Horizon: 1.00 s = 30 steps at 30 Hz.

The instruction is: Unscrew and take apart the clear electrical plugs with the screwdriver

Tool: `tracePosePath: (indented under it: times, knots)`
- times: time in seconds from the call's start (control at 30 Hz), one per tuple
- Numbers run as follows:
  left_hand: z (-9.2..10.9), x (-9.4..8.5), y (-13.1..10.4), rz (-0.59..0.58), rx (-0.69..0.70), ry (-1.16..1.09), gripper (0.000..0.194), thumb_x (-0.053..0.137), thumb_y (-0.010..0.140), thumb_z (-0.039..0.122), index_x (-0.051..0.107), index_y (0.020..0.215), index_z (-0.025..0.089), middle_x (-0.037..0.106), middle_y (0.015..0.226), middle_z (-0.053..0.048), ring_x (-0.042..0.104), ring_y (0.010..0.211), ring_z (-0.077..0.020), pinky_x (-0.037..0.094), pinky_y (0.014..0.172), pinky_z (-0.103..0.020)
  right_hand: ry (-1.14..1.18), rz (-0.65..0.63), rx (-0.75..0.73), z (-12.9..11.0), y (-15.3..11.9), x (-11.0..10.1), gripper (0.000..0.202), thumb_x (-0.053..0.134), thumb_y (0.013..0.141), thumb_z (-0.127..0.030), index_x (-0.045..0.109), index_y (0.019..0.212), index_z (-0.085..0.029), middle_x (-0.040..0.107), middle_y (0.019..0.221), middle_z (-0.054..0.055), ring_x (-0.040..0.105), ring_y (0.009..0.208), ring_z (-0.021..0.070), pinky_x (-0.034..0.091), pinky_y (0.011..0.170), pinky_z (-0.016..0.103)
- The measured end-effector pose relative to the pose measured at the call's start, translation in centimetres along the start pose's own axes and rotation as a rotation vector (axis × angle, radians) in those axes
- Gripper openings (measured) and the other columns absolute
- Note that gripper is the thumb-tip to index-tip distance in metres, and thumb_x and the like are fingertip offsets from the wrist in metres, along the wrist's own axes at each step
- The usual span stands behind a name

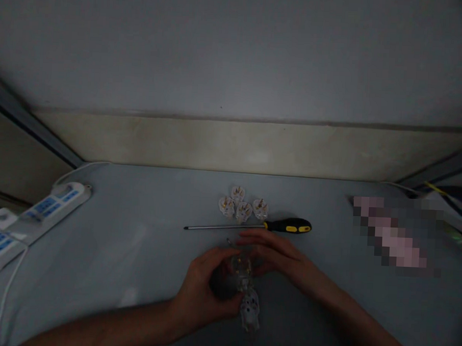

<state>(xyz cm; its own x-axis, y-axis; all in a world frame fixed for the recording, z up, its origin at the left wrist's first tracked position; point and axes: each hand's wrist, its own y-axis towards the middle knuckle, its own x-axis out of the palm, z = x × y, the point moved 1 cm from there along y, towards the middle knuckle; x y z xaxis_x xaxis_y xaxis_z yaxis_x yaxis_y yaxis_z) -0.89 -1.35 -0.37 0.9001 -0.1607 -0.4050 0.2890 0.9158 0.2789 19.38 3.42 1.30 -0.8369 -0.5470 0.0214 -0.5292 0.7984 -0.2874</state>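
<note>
My left hand (207, 281) is curled around a clear plastic plug part (242, 268) with brass-coloured metal inside, gripping it between thumb and fingers. Right below it, close to the thumb, is a pale plug piece (250, 310) with dark holes; whether the two are joined I cannot tell. My right hand (275, 254) reaches in from the right, fingers stretched out and apart, their tips beside the top of the clear part. A small, thin metal-looking item (229, 241) shows by its fingertips, too blurred to name.
Beyond my hands lies a screwdriver (288, 225) with a black and yellow handle. Several clear plug pieces with brass pins (243, 211) sit behind it. A white power strip (47, 211) with a cable is at the left. A blurred pink item (391, 236) lies at the right, before the wall (232, 145).
</note>
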Motion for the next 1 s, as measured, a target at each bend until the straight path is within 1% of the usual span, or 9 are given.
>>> tracePosePath:
  times: [0.1, 0.2, 0.43, 0.53, 0.6, 0.67, 0.83, 0.9, 1.0]
  knots:
    - [0.0, 0.1, 0.0, -0.009, 0.02, 0.011, 0.054, 0.069, 0.063, 0.013, 0.062, 0.116, 0.022, 0.069, 0.082, -0.001, 0.063, 0.067, -0.0185, 0.052, 0.063, -0.028, -0.41, 0.002, -0.338, -0.7, -0.2, 0.1, 0.021, 0.049, 0.095, -0.025, 0.066, 0.106, -0.023, 0.06, 0.116, 0.006, 0.059, 0.109, 0.0167, 0.05, 0.095, 0.035]
    - [0.1, 0.2, 0.1, -0.036, 0.032, 0.031, 0.052, 0.068, 0.062, 0.013, 0.063, 0.113, 0.02, 0.068, 0.081, -0.002, 0.062, 0.067, -0.0186, 0.052, 0.062, -0.028, -0.636, -0.081, -0.507, -0.8, -0.4, 0.6, 0.027, 0.045, 0.093, -0.011, 0.069, 0.097, -0.023, 0.057, 0.111, 0.005, 0.056, 0.105, 0.0144, 0.048, 0.091, 0.03]
    - [-0.5, 0.4, -0.1, -0.038, 0.095, 0.061, 0.062, 0.065, 0.06, 0.011, 0.059, 0.121, 0.021, 0.071, 0.086, -0.003, 0.065, 0.071, -0.0202, 0.054, 0.066, -0.03, -0.885, 0.016, -0.663, -0.1, -0.2, 1.1, 0.02, 0.051, 0.094, -0.013, 0.068, 0.098, -0.022, 0.059, 0.1, 0.004, 0.055, 0.093, 0.0131, 0.048, 0.08, 0.024]
    - [-0.7, 0.5, -0.3, -0.029, 0.098, 0.058, 0.065, 0.067, 0.06, 0.012, 0.059, 0.123, 0.022, 0.073, 0.092, -0.004, 0.067, 0.074, -0.0214, 0.055, 0.069, -0.032, -0.861, 0.065, -0.826, 0.2, 0.1, 1.1, 0.018, 0.049, 0.095, -0.013, 0.066, 0.096, -0.02, 0.062, 0.092, 0.003, 0.054, 0.087, 0.013, 0.047, 0.076, 0.025]
    - [-0.8, 0.6, -0.3, -0.022, 0.061, 0.045, 0.063, 0.068, 0.061, 0.014, 0.06, 0.123, 0.022, 0.072, 0.086, -0.002, 0.066, 0.07, -0.0201, 0.055, 0.067, -0.031, -0.771, 0.106, -0.917, 0.4, 0.4, 0.9, 0.016, 0.049, 0.096, -0.014, 0.064, 0.098, -0.019, 0.063, 0.091, 0.003, 0.054, 0.086, 0.0125, 0.047, 0.075, 0.024]
    - [-0.8, 0.5, -0.2, -0.015, 0.027, 0.031, 0.061, 0.067, 0.061, 0.014, 0.062, 0.121, 0.021, 0.071, 0.081, -0.001, 0.066, 0.068, -0.0192, 0.054, 0.065, -0.03, -0.698, 0.125, -0.934, 0.4, 0.6, 0.8, 0.016, 0.049, 0.096, -0.013, 0.064, 0.099, -0.018, 0.063, 0.089, 0.003, 0.056, 0.085, 0.0118, 0.048, 0.075, 0.024]
    - [-0.6, 0.5, 0.0, -0.012, -0.023, 0.053, 0.06, 0.066, 0.06, 0.012, 0.064, 0.119, 0.017, 0.068, 0.076, -0.001, 0.063, 0.063, -0.0176, 0.052, 0.06, -0.027, -0.719, 0.159, -0.99, -0.5, 0.1, 0.6, 0.019, 0.048, 0.095, -0.009, 0.065, 0.099, -0.017, 0.065, 0.086, 0.004, 0.059, 0.082, 0.012, 0.052, 0.073, 0.024]
    - [-0.6, 0.5, 0.0, -0.013, -0.029, 0.059, 0.059, 0.067, 0.06, 0.012, 0.065, 0.118, 0.018, 0.066, 0.073, 0.0, 0.061, 0.061, -0.017, 0.051, 0.059, -0.026, -0.736, 0.241, -1.0, -0.9, -0.1, 0.5, 0.019, 0.05, 0.094, -0.009, 0.065, 0.101, -0.018, 0.066, 0.088, 0.004, 0.061, 0.085, 0.0122, 0.053, 0.077, 0.024]
    - [-0.7, 0.5, -0.1, -0.004, -0.022, 0.046, 0.06, 0.068, 0.059, 0.01, 0.065, 0.118, 0.018, 0.067, 0.076, 0.0, 0.061, 0.063, -0.0167, 0.052, 0.061, -0.026, -0.796, 0.398, -0.858, -0.5, 0.2, 0.0, 0.016, 0.057, 0.091, -0.011, 0.066, 0.1, -0.02, 0.069, 0.09, 0.003, 0.065, 0.087, 0.0124, 0.055, 0.078, 0.024]
